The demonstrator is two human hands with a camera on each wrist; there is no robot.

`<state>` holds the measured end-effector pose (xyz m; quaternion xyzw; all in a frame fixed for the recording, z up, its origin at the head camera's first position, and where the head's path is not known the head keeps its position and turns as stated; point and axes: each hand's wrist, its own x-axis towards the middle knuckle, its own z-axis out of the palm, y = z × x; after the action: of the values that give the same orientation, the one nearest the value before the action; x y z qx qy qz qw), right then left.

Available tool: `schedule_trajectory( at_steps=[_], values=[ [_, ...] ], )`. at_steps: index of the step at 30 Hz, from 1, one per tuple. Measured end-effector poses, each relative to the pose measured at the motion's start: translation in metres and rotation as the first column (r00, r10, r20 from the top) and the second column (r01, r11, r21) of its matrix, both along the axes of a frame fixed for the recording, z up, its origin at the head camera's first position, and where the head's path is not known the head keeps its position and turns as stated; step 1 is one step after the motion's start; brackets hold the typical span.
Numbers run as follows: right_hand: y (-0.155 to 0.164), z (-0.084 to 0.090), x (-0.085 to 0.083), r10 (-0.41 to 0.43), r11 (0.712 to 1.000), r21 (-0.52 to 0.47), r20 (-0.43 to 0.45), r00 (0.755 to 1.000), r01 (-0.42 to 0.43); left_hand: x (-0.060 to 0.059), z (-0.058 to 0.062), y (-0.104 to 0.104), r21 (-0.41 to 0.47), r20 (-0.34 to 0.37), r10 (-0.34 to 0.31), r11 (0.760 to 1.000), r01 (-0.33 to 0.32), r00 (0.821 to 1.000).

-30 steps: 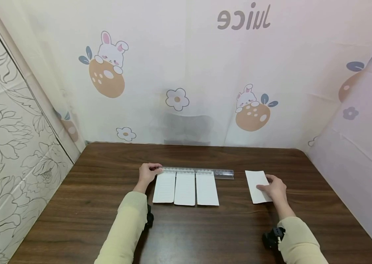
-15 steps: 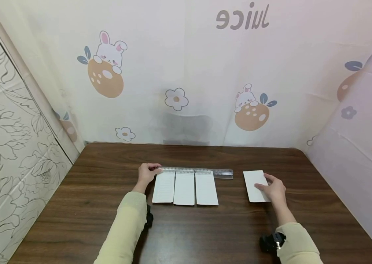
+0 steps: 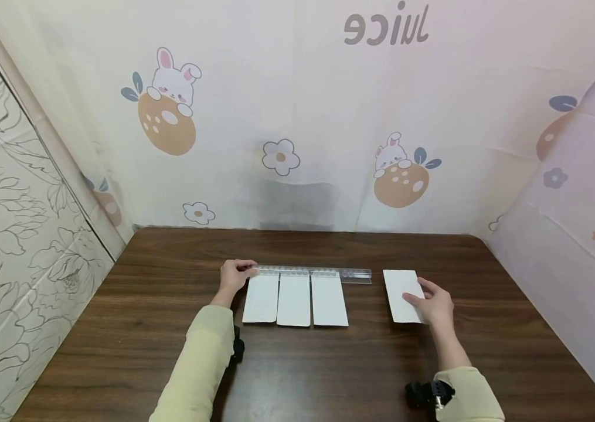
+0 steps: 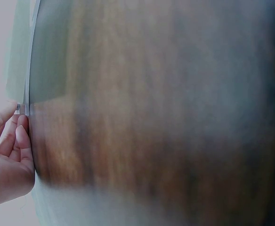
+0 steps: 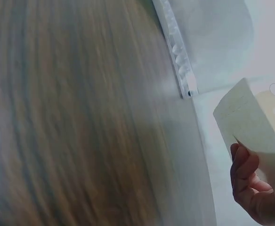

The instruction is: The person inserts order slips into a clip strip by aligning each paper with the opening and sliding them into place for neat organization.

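Left hand (image 3: 235, 275) pinches end of clear plastic ruler strip (image 3: 314, 273) at table centre, above three white paper slips (image 3: 295, 299). Right hand (image 3: 434, 303) grips loose white slip (image 3: 401, 287), its near edge hidden; both wrist views blurred.

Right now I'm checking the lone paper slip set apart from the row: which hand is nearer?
Right. The right hand rests on the lone slip; the left hand holds the ruler's far end.

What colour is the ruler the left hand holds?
Clear, see-through plastic ruler, held at its end by the left hand; shows best in the head view.
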<state>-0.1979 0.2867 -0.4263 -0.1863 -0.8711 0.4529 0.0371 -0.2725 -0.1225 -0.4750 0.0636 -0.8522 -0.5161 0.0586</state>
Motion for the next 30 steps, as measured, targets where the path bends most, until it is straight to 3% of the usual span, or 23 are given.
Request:
schedule_trajectory(
  at_steps=[10, 24, 30],
  values=[
    [-0.009, -0.006, 0.005, -0.018, 0.993, -0.119, 0.02, 1.0, 0.02, -0.001, -0.001, 0.002, -0.015, -0.023, 0.003, 1.0, -0.003, 1.0],
    [-0.021, -0.014, 0.009, -0.015, 0.987, -0.161, 0.077, 0.997, 0.027, -0.001, -0.001, 0.001, -0.025, -0.014, 0.005, 1.0, -0.006, 1.0],
    [-0.025, -0.017, 0.008, 0.003, 0.983, -0.185, 0.055, 0.998, 0.007, 0.0, 0.0, 0.001, -0.017, -0.016, -0.001, 1.0, 0.001, 1.0]
  ],
)
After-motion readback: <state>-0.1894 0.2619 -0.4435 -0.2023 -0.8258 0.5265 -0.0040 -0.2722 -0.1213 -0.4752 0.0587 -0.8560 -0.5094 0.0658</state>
